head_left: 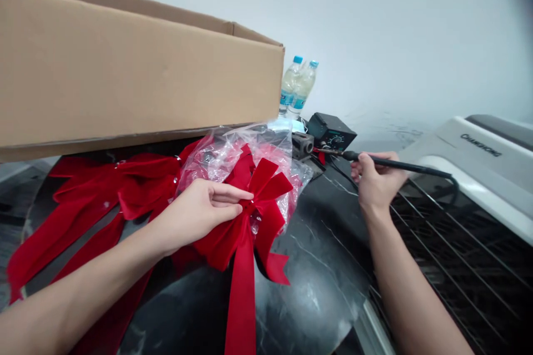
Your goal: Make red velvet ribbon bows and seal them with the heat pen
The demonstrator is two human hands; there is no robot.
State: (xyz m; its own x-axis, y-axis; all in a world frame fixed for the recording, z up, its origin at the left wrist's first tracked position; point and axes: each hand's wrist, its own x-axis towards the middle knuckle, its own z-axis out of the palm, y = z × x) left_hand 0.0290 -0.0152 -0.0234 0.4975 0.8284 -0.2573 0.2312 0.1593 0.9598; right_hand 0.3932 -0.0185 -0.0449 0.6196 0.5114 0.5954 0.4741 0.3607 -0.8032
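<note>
With thumb and fingers closed, my left hand (pixel 212 205) pinches a red ribbon bow (pixel 266 183) near its centre knot, where small shiny bits show. One long tail of this bow hangs down toward me. My right hand (pixel 378 177) is wrapped round the black handle of a soldering iron (pixel 403 165). The iron's metal end points left, at its holder (pixel 302 145). Behind the bow lies a clear plastic bag (pixel 220 147) with red material inside. Further red bows (pixel 145 177) lie on the left, partly behind my left forearm.
A large open cardboard box (pixel 141 61) stands at the back left. Two water bottles (pixel 302 86) and a black control box with a dial (pixel 331 132) stand behind the round black marbled table (pixel 316 266). At right is a white appliance with a wire grille (pixel 478 161).
</note>
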